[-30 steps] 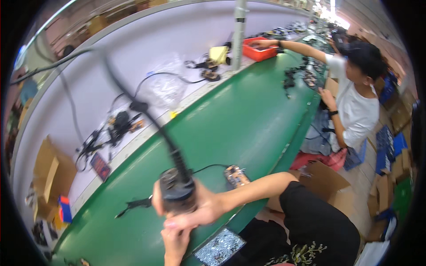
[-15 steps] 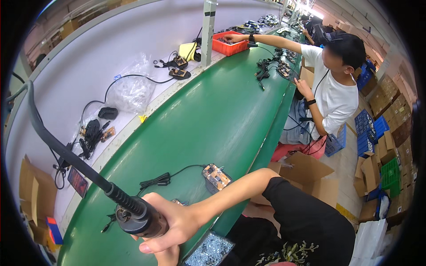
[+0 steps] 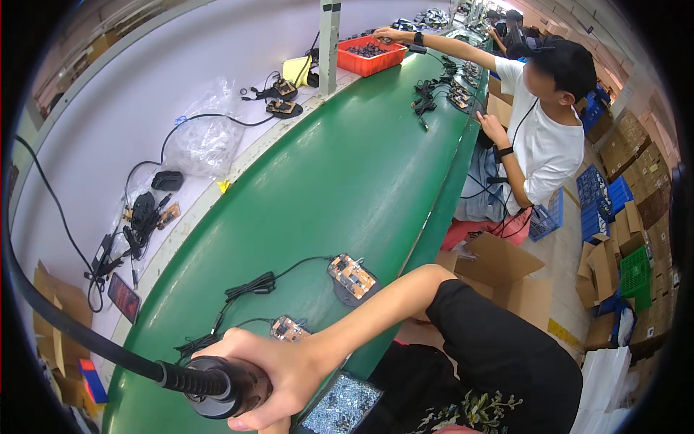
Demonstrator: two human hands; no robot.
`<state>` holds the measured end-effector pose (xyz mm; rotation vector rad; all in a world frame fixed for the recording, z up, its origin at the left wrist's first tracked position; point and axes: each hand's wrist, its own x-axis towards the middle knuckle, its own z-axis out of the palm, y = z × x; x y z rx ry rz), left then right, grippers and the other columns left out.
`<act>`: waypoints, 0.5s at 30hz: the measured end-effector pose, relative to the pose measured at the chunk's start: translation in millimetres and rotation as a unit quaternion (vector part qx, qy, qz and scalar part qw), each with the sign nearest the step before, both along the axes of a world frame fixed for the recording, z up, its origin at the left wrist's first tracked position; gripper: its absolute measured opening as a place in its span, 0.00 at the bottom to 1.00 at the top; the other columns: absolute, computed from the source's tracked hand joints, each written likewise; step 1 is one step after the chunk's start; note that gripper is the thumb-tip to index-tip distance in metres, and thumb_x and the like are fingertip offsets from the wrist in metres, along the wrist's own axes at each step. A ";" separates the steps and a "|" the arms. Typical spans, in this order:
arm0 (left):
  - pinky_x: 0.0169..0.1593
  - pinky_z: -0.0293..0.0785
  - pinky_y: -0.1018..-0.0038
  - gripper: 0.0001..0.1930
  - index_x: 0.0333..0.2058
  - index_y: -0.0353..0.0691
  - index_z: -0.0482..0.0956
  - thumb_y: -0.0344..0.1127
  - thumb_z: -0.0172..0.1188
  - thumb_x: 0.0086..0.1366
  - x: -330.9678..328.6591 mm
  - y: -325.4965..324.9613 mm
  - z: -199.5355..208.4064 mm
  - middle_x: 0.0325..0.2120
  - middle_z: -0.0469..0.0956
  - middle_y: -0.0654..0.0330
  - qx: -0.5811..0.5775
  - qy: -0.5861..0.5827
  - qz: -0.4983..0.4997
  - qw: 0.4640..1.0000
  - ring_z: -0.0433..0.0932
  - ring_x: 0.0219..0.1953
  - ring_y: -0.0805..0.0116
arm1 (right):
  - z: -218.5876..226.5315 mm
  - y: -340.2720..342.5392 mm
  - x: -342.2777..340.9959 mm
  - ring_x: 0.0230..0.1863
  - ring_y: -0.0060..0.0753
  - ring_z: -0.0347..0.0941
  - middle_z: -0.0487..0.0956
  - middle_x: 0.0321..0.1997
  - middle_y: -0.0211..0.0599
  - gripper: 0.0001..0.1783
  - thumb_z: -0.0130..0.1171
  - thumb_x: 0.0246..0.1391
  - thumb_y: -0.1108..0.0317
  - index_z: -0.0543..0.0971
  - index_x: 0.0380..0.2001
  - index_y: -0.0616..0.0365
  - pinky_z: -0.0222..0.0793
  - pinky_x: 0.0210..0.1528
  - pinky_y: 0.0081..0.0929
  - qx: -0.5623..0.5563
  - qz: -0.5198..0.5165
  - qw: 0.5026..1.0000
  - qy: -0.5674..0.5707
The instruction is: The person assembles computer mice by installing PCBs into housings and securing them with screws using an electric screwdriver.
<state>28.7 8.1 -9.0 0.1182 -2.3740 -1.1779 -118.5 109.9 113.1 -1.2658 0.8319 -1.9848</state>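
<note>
My right hand point(image 3: 271, 365) is wrapped round the black body of a corded electric screwdriver point(image 3: 217, 390); its thick cable loops off to the left, and its tip is hidden. A sliver of skin point(image 3: 279, 427) below it at the lower edge seems to be my left hand, its fingers out of sight. Just beyond my right wrist lies a brown circuit board point(image 3: 290, 328), partly covered by the hand. Farther off, another circuit board point(image 3: 352, 275) sits in a black mouse base with its cable bundled. Beside my forearm is a tray of small shiny screws point(image 3: 341, 406).
A green conveyor belt point(image 3: 311, 195) runs away from me. Along its left ledge lie a phone point(image 3: 124, 297), cables, boards and a plastic bag point(image 3: 206, 141). A co-worker point(image 3: 542, 137) sits at the right, reaching toward a red bin point(image 3: 371, 58). An open carton point(image 3: 499, 267) stands near my elbow.
The screwdriver has tilted and dropped slightly, its cable swinging down and left. More of the nearer circuit board shows. The co-worker's hand has lifted from inside the red bin to its far rim.
</note>
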 end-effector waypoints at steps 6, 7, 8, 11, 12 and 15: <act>0.48 0.74 0.60 0.12 0.42 0.29 0.79 0.26 0.64 0.60 24.7 -52.9 -5.4 0.37 0.81 0.45 -0.077 -0.053 0.045 0.995 0.80 0.40 0.50 | -4.9 -1.6 4.8 0.32 0.19 0.62 0.67 0.28 0.26 0.17 0.65 0.42 0.70 0.71 0.35 0.63 0.62 0.35 0.23 -0.003 0.000 1.000 -0.024; 0.47 0.74 0.60 0.12 0.42 0.29 0.79 0.26 0.64 0.60 29.2 -64.9 2.7 0.37 0.81 0.45 -0.121 -0.053 0.058 0.990 0.80 0.40 0.50 | -4.3 -2.3 5.9 0.32 0.19 0.62 0.67 0.28 0.26 0.17 0.65 0.42 0.70 0.71 0.35 0.63 0.62 0.35 0.23 -0.005 -0.002 1.000 -0.025; 0.46 0.75 0.60 0.11 0.42 0.29 0.79 0.27 0.64 0.60 33.4 -76.2 10.7 0.36 0.81 0.45 -0.165 -0.053 0.069 0.982 0.80 0.39 0.50 | -4.8 -2.5 5.8 0.32 0.19 0.63 0.67 0.28 0.26 0.17 0.65 0.42 0.71 0.72 0.35 0.63 0.62 0.36 0.24 -0.006 0.001 1.000 -0.024; 0.44 0.76 0.60 0.11 0.41 0.30 0.80 0.28 0.64 0.61 36.9 -126.0 32.7 0.36 0.82 0.44 -0.297 -0.046 0.114 0.947 0.80 0.37 0.48 | -1.5 -1.5 2.5 0.33 0.19 0.63 0.68 0.28 0.26 0.16 0.65 0.42 0.72 0.72 0.35 0.63 0.63 0.37 0.24 -0.022 0.006 0.999 -0.039; 0.43 0.76 0.61 0.11 0.41 0.30 0.80 0.28 0.64 0.61 38.3 -142.6 40.8 0.35 0.82 0.44 -0.340 -0.044 0.127 0.931 0.81 0.36 0.48 | -0.2 -1.3 0.9 0.33 0.19 0.64 0.68 0.28 0.26 0.15 0.64 0.42 0.72 0.72 0.35 0.63 0.63 0.37 0.24 -0.033 0.003 0.998 -0.060; 0.41 0.77 0.61 0.10 0.40 0.31 0.81 0.29 0.64 0.61 49.4 -199.0 65.5 0.35 0.82 0.44 -0.466 -0.039 0.160 0.869 0.81 0.35 0.47 | 9.7 1.2 -5.1 0.32 0.18 0.64 0.67 0.28 0.25 0.16 0.64 0.43 0.73 0.72 0.35 0.63 0.63 0.35 0.23 -0.050 -0.003 0.996 -0.068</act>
